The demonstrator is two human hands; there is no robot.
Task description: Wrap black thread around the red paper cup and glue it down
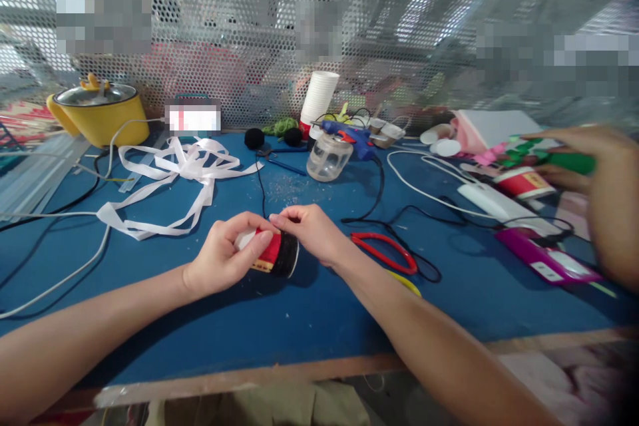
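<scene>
My left hand (224, 253) is wrapped around a small paper cup (268, 247), red and white, lying on its side just over the table. Black yarn (286, 254) is wound in a band around the cup near its rim. At the cup's far side, the fingers of my right hand (314, 233) are pinched together on the yarn strand. That strand runs back across the table to a black yarn ball (254, 139). A second black ball (293, 137) lies beside it.
White ribbon (192, 166) lies loose at left, near a yellow pot (100, 113). A glue gun (349, 135) rests on a plastic jar (327, 158). Red-handled scissors (384, 253) and cables lie at right. Another person's hand (574, 146) works there near a red cup (524, 182).
</scene>
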